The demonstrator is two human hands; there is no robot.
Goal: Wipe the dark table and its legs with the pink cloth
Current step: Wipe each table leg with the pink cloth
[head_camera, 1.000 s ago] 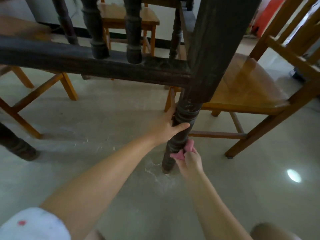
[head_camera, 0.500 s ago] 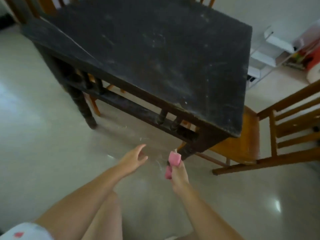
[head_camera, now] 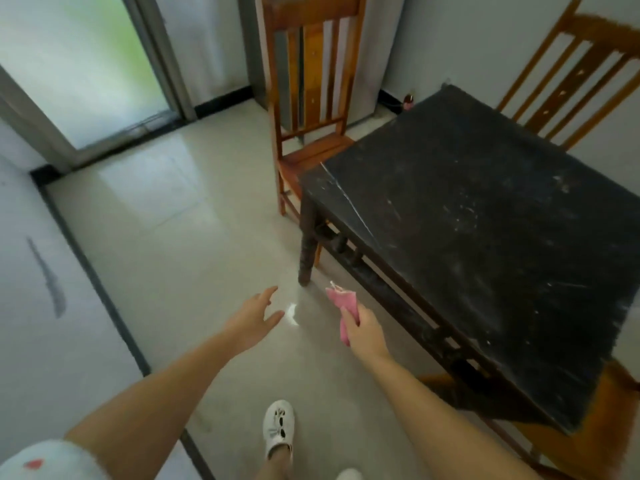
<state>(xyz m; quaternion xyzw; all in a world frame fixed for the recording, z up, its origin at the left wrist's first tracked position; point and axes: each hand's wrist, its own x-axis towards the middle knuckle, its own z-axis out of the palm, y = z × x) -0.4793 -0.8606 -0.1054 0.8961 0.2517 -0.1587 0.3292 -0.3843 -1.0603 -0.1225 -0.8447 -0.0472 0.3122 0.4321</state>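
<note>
Head view: standing beside the dark table (head_camera: 485, 244), pink cloth (head_camera: 344, 306) in hand, between legs.

Right hand (head_camera: 363, 332) is clenched around the lower part of the cloth, the bunched top sticking up free; left hand (head_camera: 254, 318) is released, fingers spread, holding nothing, above the pale floor. Cloth hangs in the air just short of the table's near rail, touching no wood. Judged step: moving on to the far-left turned leg (head_camera: 306, 251). To do it well, crouch low, wrap the cloth round the leg and run it top to foot, turning to reach the back; steady the leg with the free hand. Tabletop is black, matte, streaked with pale dust and scratch marks, with a light line across its near-left corner; it likely needs a pass too.
</note>
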